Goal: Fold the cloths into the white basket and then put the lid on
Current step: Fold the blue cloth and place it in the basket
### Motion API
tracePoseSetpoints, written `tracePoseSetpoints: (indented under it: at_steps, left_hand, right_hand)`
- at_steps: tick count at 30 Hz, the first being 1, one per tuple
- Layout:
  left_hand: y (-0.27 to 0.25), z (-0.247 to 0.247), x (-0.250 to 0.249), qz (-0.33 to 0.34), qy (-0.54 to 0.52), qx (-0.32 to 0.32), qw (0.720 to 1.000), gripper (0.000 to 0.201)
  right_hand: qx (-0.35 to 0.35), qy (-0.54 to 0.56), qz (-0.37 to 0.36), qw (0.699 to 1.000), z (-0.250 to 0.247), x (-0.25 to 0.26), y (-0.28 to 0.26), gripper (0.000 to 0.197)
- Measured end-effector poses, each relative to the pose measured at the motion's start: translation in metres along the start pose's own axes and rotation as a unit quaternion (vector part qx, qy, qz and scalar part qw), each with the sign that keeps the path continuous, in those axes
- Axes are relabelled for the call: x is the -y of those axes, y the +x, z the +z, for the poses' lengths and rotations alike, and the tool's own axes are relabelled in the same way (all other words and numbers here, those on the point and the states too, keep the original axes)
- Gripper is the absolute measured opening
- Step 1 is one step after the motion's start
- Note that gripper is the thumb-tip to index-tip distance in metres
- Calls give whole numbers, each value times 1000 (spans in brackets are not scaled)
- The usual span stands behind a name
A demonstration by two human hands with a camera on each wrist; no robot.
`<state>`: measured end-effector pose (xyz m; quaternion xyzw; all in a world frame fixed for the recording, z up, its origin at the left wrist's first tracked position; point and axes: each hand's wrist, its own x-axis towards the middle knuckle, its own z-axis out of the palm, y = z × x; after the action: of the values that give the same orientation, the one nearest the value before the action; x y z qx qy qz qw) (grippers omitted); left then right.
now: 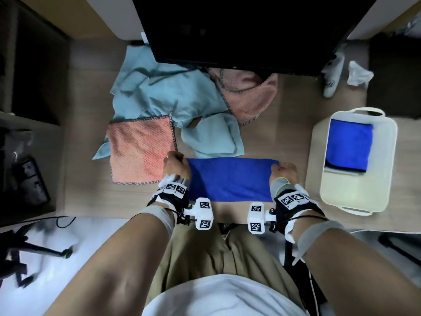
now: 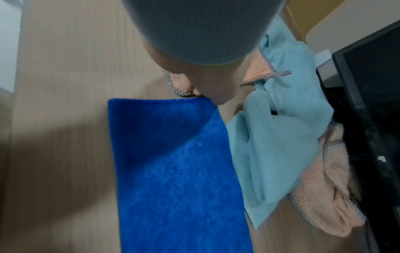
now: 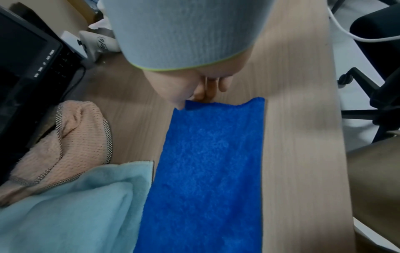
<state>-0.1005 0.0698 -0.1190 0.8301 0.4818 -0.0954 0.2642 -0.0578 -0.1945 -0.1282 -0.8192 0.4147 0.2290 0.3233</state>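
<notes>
A dark blue cloth (image 1: 230, 180) (image 2: 179, 174) (image 3: 207, 171) lies flat on the wooden desk as a folded rectangle near the front edge. My left hand (image 1: 176, 166) (image 2: 207, 89) pinches its far left corner. My right hand (image 1: 283, 171) (image 3: 194, 95) pinches its far right corner. The white basket (image 1: 355, 192) stands at the right of the desk, with another folded blue cloth (image 1: 348, 148) in its far half. No lid shows in any view.
A flat pink cloth (image 1: 141, 153) lies left of the blue one. Crumpled light blue cloths (image 1: 168, 94) (image 2: 277, 154) (image 3: 71, 208) and a second pink cloth (image 1: 250, 96) are heaped behind, under a black monitor (image 1: 248, 28). A white bottle (image 1: 332, 76) and crumpled paper (image 1: 358, 74) lie behind the basket.
</notes>
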Motion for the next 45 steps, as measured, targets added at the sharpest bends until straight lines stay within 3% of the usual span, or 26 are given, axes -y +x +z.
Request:
tracePoseSetpoints:
  at_steps: [3, 6, 10, 13, 17, 23, 26, 31, 35, 38, 42, 45]
  left_hand:
    - [-1, 0, -7, -14, -30, -9, 999, 18]
    - [-9, 6, 0, 13, -62, 75, 995, 12]
    - [-38, 14, 16, -59, -185, 268, 944, 10]
    - [-61, 20, 28, -54, -175, 350, 919, 7]
    - [-84, 34, 40, -30, -129, 290, 948, 16]
    - [-118, 42, 37, -30, -116, 275, 954, 8]
    - [-128, 44, 33, -25, -152, 277, 948, 7]
    - [-143, 51, 22, -50, -220, 375, 899, 18]
    - [-140, 57, 22, -70, -221, 412, 881, 17]
    - [-131, 51, 24, -65, -210, 446, 868, 24]
    - [-117, 34, 29, -82, -246, 440, 860, 20]
    - [-99, 22, 37, -78, -262, 390, 879, 17]
  right_hand:
    - [55, -80, 25, 995, 0, -2, 1, 56]
    - [61, -118, 89, 987, 2, 1, -10, 74]
    - [134, -159, 67, 976, 8, -6, -11, 68]
    - [103, -136, 33, 985, 6, -16, -9, 57]
    - [110, -138, 15, 984, -15, -38, -7, 45]
    - [140, -125, 28, 982, -41, -70, -4, 63]
    - [156, -90, 18, 984, -44, -71, -5, 68]
    - [155, -58, -66, 984, -47, -77, -8, 30]
    - [129, -14, -81, 988, -47, -74, -14, 32]
    - [139, 54, -96, 984, -36, -62, -31, 21]
    - [213, 117, -86, 966, -13, -38, -62, 30]
    - [249, 89, -103, 959, 5, -26, -82, 32]
